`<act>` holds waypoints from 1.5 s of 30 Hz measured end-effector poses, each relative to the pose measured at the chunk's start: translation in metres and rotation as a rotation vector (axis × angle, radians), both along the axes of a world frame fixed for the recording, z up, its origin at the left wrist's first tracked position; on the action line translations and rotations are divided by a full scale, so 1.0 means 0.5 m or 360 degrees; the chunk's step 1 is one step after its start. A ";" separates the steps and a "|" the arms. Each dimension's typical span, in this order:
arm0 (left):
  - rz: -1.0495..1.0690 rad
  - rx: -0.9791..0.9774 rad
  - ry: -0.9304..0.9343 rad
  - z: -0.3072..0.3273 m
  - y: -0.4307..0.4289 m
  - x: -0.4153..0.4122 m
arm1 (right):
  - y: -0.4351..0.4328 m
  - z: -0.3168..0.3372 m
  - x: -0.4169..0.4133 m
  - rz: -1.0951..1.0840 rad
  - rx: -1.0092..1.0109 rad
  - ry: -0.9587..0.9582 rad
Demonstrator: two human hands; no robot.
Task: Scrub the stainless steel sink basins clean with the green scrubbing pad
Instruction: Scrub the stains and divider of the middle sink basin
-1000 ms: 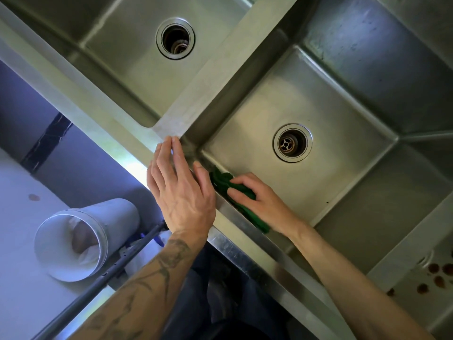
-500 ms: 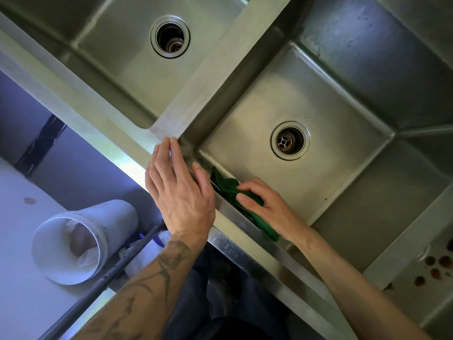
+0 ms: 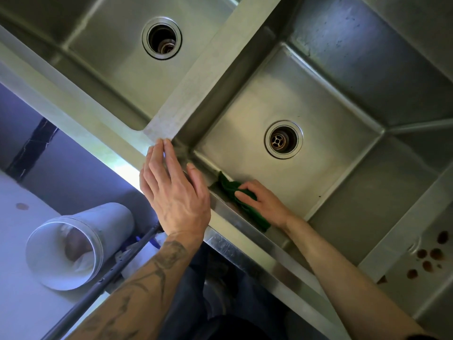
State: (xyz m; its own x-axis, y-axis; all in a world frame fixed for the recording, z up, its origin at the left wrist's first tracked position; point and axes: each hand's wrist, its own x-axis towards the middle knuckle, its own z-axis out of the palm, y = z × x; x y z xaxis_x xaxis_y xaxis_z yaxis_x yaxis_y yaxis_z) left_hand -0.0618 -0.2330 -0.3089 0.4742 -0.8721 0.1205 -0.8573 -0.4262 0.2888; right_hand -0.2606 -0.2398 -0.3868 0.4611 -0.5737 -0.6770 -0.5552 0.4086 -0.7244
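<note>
The left hand (image 3: pixel 175 192) lies flat on the sink's front rim (image 3: pixel 245 244), fingers straight and close together, their tips at the divider (image 3: pixel 196 82). Just past it, the right hand (image 3: pixel 264 202) curls its fingers over the scrubbing pad (image 3: pixel 229 186), a dark green, crumpled, folded piece pushed into the seam where the right basin (image 3: pixel 331 155) floor meets its near wall. Farther off are that basin's drain (image 3: pixel 283 139) and, beyond the divider, the left basin (image 3: pixel 117 69).
</note>
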 end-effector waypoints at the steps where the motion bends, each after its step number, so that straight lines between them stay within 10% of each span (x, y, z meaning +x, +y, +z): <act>1: 0.0004 0.0000 0.0003 0.000 -0.001 0.000 | -0.011 -0.011 0.007 0.0041 0.0050 0.0125; 9: 0.0007 0.0026 0.0018 0.008 -0.001 -0.001 | 0.047 0.060 -0.044 -0.0140 -0.0094 -0.0177; 15: 0.0018 0.0007 0.0017 0.012 -0.004 -0.003 | 0.020 0.033 -0.024 0.0030 0.0109 0.0267; 20: 0.0013 0.0003 0.0009 0.013 -0.003 -0.005 | 0.068 0.089 -0.074 -0.0171 -0.0052 -0.0095; 27: 0.0016 -0.0001 -0.0005 0.016 -0.005 -0.008 | 0.027 0.009 -0.058 0.0129 0.0272 0.0391; 45: 0.0004 0.0034 0.0005 0.016 -0.003 -0.005 | 0.123 0.134 -0.140 -0.0134 0.0142 0.0306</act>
State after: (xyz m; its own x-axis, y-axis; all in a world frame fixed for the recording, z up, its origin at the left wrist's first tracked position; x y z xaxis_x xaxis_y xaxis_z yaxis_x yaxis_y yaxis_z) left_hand -0.0643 -0.2343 -0.3008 0.4768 -0.8733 0.1004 -0.8552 -0.4345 0.2825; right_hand -0.3308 -0.1783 -0.3198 0.2716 -0.5385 -0.7976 -0.6409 0.5171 -0.5674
